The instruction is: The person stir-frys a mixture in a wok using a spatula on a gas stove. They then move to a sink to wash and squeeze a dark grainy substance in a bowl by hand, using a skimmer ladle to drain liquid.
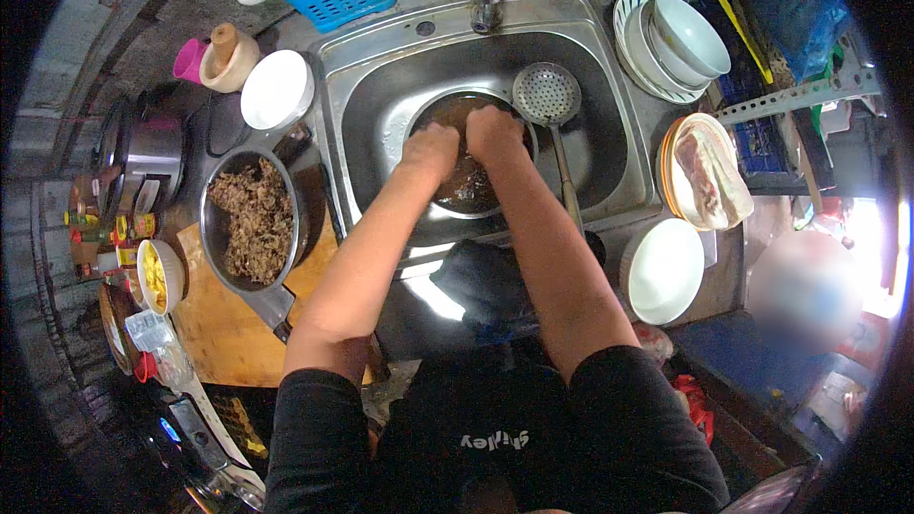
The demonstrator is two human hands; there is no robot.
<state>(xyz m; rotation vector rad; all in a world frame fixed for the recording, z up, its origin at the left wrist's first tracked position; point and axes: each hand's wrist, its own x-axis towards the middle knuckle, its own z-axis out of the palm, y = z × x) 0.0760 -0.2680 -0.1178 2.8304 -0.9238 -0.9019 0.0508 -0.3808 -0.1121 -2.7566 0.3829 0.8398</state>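
My left hand (432,148) and my right hand (493,132) are side by side over a round metal basin (533,153) in the stainless steel sink (382,189). Brownish water (463,189) fills the basin, with bright reflections on its surface. Both sets of fingers curl downward, and the backs of the hands hide whatever may be between them. A perforated skimmer (547,94) leans in the sink to the right of the basin, its handle running down to the front rim. The faucet (487,3) stands beyond the hands.
On the left, a metal bowl of brown shredded food (253,228) stands by a cleaver (268,307) and wooden cutting board (221,343). A white bowl (277,89) and mortar (232,64) sit behind. On the right are stacked bowls (689,36), a meat slab (707,171) and another white bowl (664,271).
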